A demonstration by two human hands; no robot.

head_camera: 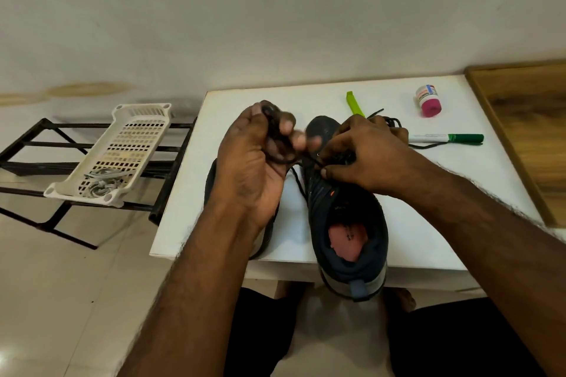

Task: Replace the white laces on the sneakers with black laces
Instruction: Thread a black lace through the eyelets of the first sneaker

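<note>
Nearest to the camera, the heel of a dark sneaker (347, 217) is sticking out over the near edge of the white bench (459, 193), and its opening is showing a pink insole. This sneaker is lying with its toe pointing to the far side. A second dark sneaker (211, 184) is lying to the left of it, mostly hidden under the left forearm.

The right hand (364, 153) is resting over the middle of the right sneaker, and its fingers are pinching a black lace (298, 184) at the eyelets. The left hand (254, 159) is raised above the left sneaker, and its fingers are curling around a bundle of the same black lace. A strand is running from this bundle down to the right sneaker. More black lace is lying loose on the bench behind the right hand.

Further away on the bench, a green marker (450, 138) is lying on its side to the right. A lime green tool (353, 103) and a small bottle (427, 100) with a pink cap are lying near the far edge.

To the left of the bench, a black metal rack (30, 159) is standing on the floor. A white plastic basket (122, 147) is sitting on it, and the white laces (102, 182) are lying in its near end.
</note>
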